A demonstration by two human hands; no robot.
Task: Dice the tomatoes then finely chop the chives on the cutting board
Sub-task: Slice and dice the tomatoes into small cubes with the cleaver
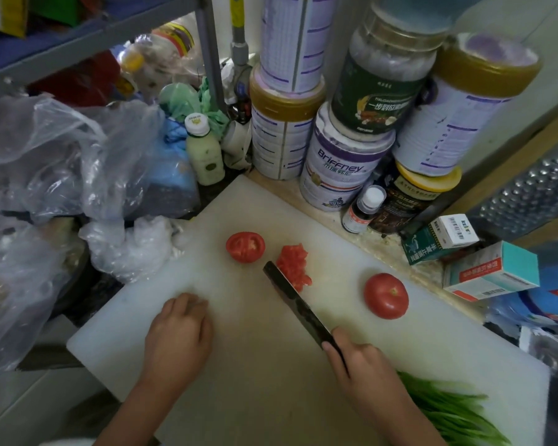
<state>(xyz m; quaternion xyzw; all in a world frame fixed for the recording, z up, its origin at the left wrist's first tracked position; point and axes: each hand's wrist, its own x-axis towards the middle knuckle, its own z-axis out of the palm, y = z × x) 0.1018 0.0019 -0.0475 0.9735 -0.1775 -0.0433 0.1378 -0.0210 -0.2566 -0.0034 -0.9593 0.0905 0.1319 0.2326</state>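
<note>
I read "Briffney" on the white-and-purple tin just past the far edge of the cutting board; other labels are too blurred.

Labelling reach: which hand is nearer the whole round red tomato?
Right. The right hand, gripping the dark knife, is just nearer the person than the whole round red tomato; the left hand rests on the white cutting board, far to its left.

Cutting board layout
Diced tomato at centre; half tomato left, whole tomato right, chives lower right.
</note>
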